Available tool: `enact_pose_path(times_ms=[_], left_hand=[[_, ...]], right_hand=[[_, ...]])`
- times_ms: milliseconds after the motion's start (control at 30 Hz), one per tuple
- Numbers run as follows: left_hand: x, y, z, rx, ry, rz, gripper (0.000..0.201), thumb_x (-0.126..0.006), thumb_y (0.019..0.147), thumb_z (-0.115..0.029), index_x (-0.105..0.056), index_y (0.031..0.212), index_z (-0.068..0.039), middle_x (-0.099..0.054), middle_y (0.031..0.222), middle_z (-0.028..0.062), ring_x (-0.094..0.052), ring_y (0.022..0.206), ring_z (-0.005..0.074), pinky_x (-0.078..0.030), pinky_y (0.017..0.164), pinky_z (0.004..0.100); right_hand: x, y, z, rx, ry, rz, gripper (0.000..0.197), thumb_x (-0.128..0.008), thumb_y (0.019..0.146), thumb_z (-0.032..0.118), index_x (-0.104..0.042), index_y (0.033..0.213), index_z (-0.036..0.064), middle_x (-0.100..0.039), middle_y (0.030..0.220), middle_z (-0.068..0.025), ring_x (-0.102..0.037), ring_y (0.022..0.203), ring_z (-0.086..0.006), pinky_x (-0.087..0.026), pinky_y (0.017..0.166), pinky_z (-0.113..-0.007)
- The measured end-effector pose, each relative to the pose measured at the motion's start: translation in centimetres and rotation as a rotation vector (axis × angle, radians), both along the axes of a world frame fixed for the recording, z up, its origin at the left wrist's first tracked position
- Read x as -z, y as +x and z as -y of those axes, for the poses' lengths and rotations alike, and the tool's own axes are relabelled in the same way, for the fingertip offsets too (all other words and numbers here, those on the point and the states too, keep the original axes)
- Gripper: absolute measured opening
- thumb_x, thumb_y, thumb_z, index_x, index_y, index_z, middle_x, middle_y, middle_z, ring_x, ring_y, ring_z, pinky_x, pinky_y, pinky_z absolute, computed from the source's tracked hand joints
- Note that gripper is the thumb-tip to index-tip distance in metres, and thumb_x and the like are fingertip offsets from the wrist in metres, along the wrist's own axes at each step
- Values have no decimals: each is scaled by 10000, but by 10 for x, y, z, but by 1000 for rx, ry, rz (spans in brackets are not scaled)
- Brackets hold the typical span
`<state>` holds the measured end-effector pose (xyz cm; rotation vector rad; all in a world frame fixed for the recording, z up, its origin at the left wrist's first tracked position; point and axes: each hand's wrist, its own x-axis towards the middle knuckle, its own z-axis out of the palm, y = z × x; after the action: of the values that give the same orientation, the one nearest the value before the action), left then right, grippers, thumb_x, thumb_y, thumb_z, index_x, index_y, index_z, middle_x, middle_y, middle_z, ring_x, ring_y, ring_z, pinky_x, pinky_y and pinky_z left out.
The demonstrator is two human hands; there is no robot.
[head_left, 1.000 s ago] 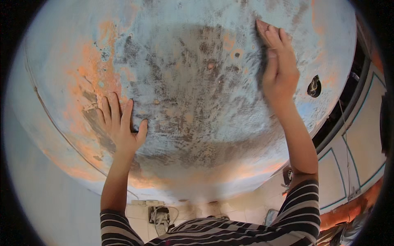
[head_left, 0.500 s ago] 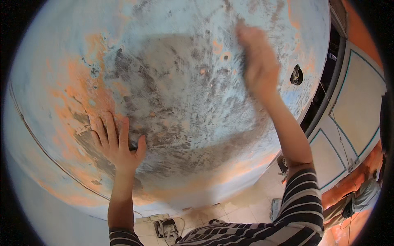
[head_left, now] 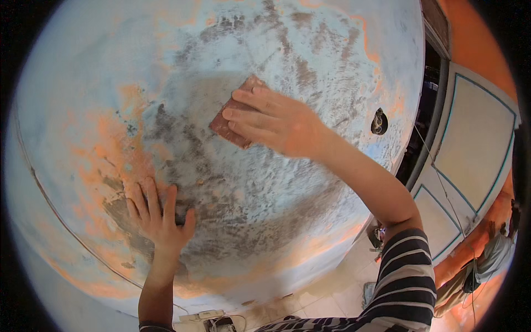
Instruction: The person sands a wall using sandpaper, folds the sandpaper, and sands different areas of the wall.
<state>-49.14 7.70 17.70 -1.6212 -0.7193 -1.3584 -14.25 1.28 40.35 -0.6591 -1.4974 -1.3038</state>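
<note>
My right hand (head_left: 285,126) presses a reddish-brown piece of sandpaper (head_left: 222,127) flat to the upper middle of a large wall (head_left: 193,160). Its fingers lie stretched across the sheet, pointing left. The wall is pale blue with worn grey-black patches and bare orange spots. Lower and to the left, my left hand (head_left: 163,224) rests flat on the wall beside an orange and dark patch, fingers spread, holding nothing.
A dark hole with loose wires (head_left: 379,122) is in the wall on the right. Farther right stands a pale panelled door (head_left: 478,138) with blue-green trim. A cable (head_left: 55,213) runs down the left. Grey cloth (head_left: 495,257) hangs at lower right. Tiled floor (head_left: 326,293) shows below.
My right hand has swept left and down from the upper right, and the sandpaper under it now shows. My left hand stays on the same patch of wall. The view has shifted slightly.
</note>
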Motion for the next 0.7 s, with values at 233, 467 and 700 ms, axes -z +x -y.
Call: enact_pose_path(times_ms=[233, 467, 700], left_hand=[[3, -3, -7, 58, 9, -51, 498, -612, 936, -473, -682, 1330, -178, -499, 1537, 190, -386, 1454, 464, -240, 1175, 647], [-5, -8, 1, 68, -17, -84, 499, -611, 935, -471, -683, 1335, -181, -503, 1539, 164, -398, 1453, 440, -266, 1171, 636], [-1, -26, -1, 44, -40, -154, 509, -617, 934, -469, -667, 1357, -191, -504, 1540, 156, -416, 1436, 438, -277, 1161, 618]], right_hand=[[-25, -38, -18, -36, 254, -220, 271, -513, 945, 45, -667, 1167, 48, -711, 1122, -122, -673, 1003, -317, -548, 841, -436], [-40, -4, 6, -87, -95, -715, 256, -493, 1024, 101, -696, 1178, 118, -716, 1164, -99, -666, 1103, -304, -537, 918, -414], [-43, 10, -3, -88, 48, -243, 293, -450, 1032, 82, -696, 1191, 95, -710, 1191, -128, -646, 1138, -320, -494, 983, -408]])
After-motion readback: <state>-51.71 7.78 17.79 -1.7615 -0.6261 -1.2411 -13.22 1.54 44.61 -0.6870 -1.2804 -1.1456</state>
